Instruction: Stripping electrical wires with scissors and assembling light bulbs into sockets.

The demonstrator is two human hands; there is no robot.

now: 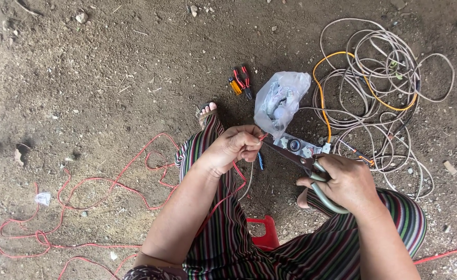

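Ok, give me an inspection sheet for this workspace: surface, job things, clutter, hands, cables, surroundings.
Surface: bare dirt ground, pebbles scattered.
Job's things: scissors, blades at the red wire end; small electrical part on the ground beneath.
Clutter: clear plastic bag; red-handled pliers; orange tool; paper scrap.
Hands: left hand pinches the wire; right hand holds the scissors.
Cables: red wire looped loosely on the ground; grey cable coil with an orange strand.
Surroundings: red stool; striped trousers; sandalled foot.

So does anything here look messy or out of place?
Yes. The red wire sprawls in loose loops over the dirt, and the grey cable lies in a tangled heap. Pliers and a plastic bag sit on bare ground.
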